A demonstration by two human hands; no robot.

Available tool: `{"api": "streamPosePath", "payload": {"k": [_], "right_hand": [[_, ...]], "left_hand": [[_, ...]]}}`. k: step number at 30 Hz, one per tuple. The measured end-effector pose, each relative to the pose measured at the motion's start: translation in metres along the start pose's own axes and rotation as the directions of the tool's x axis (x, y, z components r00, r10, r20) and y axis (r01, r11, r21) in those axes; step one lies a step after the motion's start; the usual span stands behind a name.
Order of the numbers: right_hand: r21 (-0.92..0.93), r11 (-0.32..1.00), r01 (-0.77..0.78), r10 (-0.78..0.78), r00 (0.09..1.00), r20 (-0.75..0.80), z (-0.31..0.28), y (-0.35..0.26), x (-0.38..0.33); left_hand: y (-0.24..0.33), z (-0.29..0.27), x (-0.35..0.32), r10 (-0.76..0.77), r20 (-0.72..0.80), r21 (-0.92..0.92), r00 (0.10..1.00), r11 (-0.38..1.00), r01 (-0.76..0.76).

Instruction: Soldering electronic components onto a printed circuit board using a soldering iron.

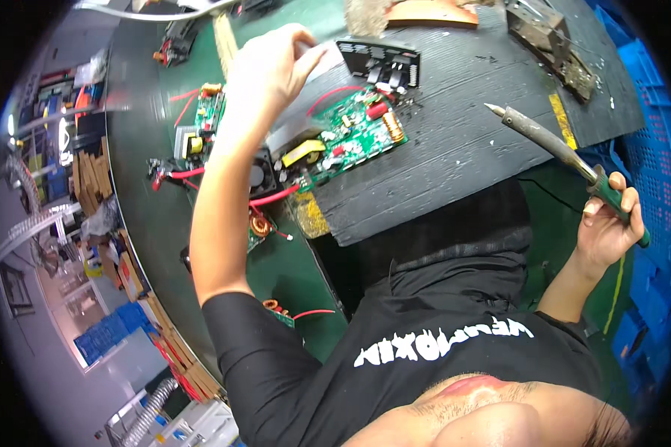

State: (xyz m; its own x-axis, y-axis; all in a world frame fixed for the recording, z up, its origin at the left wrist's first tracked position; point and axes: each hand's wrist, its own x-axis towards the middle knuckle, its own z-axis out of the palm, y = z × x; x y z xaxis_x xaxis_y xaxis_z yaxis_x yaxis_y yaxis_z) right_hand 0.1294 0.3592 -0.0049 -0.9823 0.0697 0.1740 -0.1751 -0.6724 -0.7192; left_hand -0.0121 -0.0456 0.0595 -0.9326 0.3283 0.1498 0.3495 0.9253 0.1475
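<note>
- Nearest the camera: the wearer's lower face [492, 425], with the black shirt [425, 328] beyond it.
- Right hand [608, 227]: fingers closed around the green handle of the soldering iron [546, 139], raised at the right of the black ridged mat [455, 141].
- Iron axis: runs from the handle at lower right to the bare tip at upper left. The tip points toward the black board [380, 61] and is well apart from it.
- Black board: upright on edge, near the far end of the green circuit board [361, 130]. Whether the two are joined cannot be told.
- Left hand [268, 71]: raised left of the black board and nearer to it than the right hand. Fingers curled, thumb close to the index finger; whether anything is pinched cannot be told.
- Green circuit board: lies left of the iron tip, beside the left forearm.
</note>
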Motion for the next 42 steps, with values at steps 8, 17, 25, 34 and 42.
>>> {"api": "streamPosePath", "payload": {"k": [8,17,25,34,42], "right_hand": [[-0.037,0.98,0.196,-0.199,0.94,-0.276,-0.043,-0.049,-0.007],[0.113,0.957,0.268,-0.202,0.892,-0.405,-0.094,-0.089,-0.021],[0.307,0.932,0.192,-0.041,0.899,-0.437,-0.119,-0.087,-0.012],[0.04,0.992,0.116,-0.077,0.847,-0.526,-0.128,-0.052,0.023],[-0.044,0.993,0.11,-0.117,0.87,-0.479,-0.114,-0.051,0.039]], "left_hand": [[0.113,-0.007,0.045,0.679,-0.396,0.23,0.619,0.726,-0.649],[0.204,0.041,0.143,0.65,-0.037,0.004,0.759,0.76,-0.65],[0.22,0.065,0.167,0.61,-0.223,-0.028,0.76,0.776,-0.63],[0.209,0.002,0.143,0.363,-0.184,-0.831,0.913,0.439,-0.342],[0.199,-0.014,0.134,0.311,-0.25,-0.758,0.917,0.527,-0.385]]}}
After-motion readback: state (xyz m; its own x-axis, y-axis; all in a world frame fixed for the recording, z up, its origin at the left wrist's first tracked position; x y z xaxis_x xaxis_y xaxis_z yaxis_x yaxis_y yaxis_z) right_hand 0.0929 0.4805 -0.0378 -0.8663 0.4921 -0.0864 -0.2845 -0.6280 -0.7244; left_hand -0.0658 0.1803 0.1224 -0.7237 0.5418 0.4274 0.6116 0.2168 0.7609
